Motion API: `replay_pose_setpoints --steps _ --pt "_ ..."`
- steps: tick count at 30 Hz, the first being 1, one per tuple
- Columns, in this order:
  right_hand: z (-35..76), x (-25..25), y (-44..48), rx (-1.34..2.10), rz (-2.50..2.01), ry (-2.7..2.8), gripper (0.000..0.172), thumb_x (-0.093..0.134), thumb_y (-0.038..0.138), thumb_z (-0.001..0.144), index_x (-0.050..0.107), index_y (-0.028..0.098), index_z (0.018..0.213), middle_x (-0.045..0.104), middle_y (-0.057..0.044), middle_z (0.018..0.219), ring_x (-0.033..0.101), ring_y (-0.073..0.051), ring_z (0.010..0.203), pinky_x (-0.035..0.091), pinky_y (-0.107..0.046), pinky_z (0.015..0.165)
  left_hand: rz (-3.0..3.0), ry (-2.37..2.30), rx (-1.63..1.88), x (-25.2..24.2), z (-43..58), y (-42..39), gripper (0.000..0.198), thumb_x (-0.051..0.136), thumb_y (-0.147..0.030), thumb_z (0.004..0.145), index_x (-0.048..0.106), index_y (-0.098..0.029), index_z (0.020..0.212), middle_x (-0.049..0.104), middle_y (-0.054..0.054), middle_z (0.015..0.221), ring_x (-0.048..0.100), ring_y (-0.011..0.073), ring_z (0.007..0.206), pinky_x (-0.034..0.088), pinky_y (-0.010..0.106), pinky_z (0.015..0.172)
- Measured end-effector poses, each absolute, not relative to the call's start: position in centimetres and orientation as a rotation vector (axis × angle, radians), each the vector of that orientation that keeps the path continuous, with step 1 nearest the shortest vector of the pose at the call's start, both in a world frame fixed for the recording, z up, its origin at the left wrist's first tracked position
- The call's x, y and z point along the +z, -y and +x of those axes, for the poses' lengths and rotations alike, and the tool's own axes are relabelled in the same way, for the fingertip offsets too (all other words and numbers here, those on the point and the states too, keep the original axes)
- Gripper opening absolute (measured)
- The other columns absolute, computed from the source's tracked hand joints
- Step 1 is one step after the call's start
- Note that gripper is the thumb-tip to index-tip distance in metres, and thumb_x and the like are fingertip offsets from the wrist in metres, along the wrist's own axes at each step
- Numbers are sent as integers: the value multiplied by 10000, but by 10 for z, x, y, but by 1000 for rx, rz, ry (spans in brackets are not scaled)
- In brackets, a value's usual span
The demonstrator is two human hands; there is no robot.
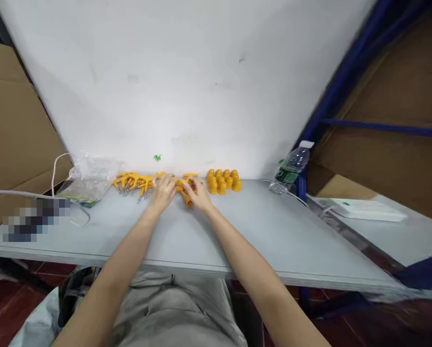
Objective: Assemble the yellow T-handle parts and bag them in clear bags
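Observation:
My left hand [163,192] rests palm down at the right end of a pile of orange, branching plastic pieces [131,180], with small metal chains hanging from their near side. Its fingers are stretched and slightly apart. Close by, my right hand [199,194] has its thumb and fingers bent around an orange plastic piece [182,183] in a small cluster between both hands. One orange tube-like piece [188,200] points toward me, its round end facing the front. A thin orange strip [190,175] lies behind my right hand.
Orange, boot-shaped pieces [223,182] stand in rows to the right. A clear water bottle [291,166] leans at the blue frame [303,185]. Clear plastic bags [95,174], a white cable [28,193] and a blurred dark object [35,220] are at left. A cardboard box [17,130] borders the table [274,236].

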State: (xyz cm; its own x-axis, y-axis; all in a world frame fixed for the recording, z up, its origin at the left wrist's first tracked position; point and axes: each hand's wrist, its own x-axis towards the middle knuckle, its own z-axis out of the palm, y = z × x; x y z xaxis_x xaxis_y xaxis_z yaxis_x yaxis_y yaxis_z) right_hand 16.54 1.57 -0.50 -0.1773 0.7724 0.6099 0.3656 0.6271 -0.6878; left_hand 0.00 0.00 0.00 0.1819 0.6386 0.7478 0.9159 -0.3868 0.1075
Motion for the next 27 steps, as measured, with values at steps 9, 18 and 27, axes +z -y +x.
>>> replay_pose_setpoints --steps 9,18,27 --pt "172 -6 -21 533 -938 1690 428 420 596 887 543 205 1007 603 -40 809 578 -203 776 480 -340 726 -2123 1717 -1097 -2 -27 -11 366 558 -295 907 604 -234 1265 679 88 1131 639 195 945 420 329 913" --pt "180 -3 -19 387 -972 1919 331 441 398 917 568 190 1140 662 -71 957 603 -213 829 473 -363 777 -2127 1759 -1193 -7 -25 -12 343 504 -267 931 604 -223 1257 667 64 1016 610 147 756 468 258 765" --pt "181 -2 -23 -71 -1206 2239 290 431 227 949 595 177 1184 668 -140 1184 562 -284 1132 324 -465 967 -2201 1627 -1068 -10 -17 -10 326 459 -249 948 607 -245 1239 625 77 1025 629 173 857 472 250 734"
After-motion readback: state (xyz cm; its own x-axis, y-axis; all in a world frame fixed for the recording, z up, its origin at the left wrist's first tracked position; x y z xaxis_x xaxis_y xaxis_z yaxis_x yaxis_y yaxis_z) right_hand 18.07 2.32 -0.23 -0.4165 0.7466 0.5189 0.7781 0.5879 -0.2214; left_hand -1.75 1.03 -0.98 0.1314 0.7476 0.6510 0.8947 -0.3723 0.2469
